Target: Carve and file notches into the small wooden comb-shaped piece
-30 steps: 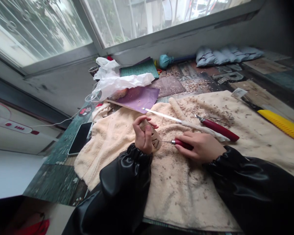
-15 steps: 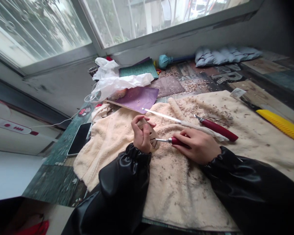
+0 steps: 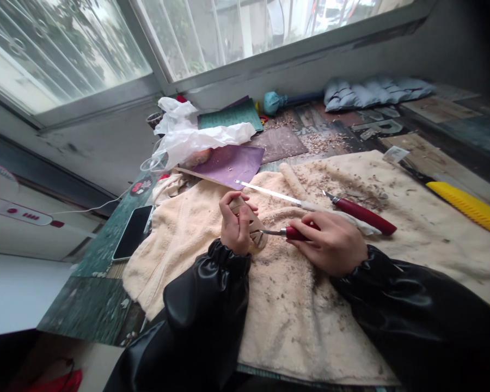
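Near the centre, my left hand [image 3: 236, 224] is wrapped round a small carved wooden piece [image 3: 258, 224] with dark cuts in its surface. My right hand [image 3: 332, 242] grips the red handle of a carving tool [image 3: 298, 233]. The tool's metal tip touches the lower part of the wood. Both hands are over a cream towel [image 3: 286, 326] strewn with shavings. Just beyond my right hand lie a second red-handled knife [image 3: 363, 215] and a long tool with a flat metal strip [image 3: 269, 191] and a pale wrapped grip.
A yellow-handled tool [image 3: 467, 207] lies at the right. At the left is a phone [image 3: 134, 233]. Behind the towel are a purple sheet [image 3: 240, 163], a white plastic bag [image 3: 204, 137], a green sheet [image 3: 232, 116] and grey-blue padded bundles [image 3: 375, 93] beneath the window.
The carving tool in my right hand has turned slightly, and its metal shaft looks darker. My right hand has shifted slightly left; my left hand keeps its hold on the wood.
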The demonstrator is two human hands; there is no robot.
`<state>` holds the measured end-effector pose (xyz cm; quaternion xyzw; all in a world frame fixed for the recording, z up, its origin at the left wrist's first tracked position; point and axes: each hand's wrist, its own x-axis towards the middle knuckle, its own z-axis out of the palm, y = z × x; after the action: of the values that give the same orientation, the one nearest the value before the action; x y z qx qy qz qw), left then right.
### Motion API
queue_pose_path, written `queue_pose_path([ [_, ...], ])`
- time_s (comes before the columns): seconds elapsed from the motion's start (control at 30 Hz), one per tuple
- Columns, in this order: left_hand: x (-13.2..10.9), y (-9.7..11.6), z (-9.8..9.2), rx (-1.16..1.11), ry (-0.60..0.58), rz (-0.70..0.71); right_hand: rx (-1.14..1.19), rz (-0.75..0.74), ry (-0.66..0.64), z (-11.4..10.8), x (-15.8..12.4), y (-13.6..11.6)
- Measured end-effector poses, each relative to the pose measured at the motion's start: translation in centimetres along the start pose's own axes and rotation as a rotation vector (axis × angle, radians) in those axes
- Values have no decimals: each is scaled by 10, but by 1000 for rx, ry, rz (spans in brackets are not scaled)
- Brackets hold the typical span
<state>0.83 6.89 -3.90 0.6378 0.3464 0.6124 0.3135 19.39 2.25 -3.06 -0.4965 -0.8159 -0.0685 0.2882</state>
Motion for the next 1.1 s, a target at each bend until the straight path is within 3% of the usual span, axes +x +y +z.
queue_pose_path([
  [0.13,1,-1,-3,68,-6,16,133,1,-87,0,-1,3],
  [0.5,0,-2,-1,32,-54,41,187,-11,-182,1,-1,9],
  [0.8,2,-1,-2,80,-6,-10,17,-56,-13,0,3,3],
  [1.1,1,-1,-2,115,0,17,119,-4,-47,1,-2,2],
])
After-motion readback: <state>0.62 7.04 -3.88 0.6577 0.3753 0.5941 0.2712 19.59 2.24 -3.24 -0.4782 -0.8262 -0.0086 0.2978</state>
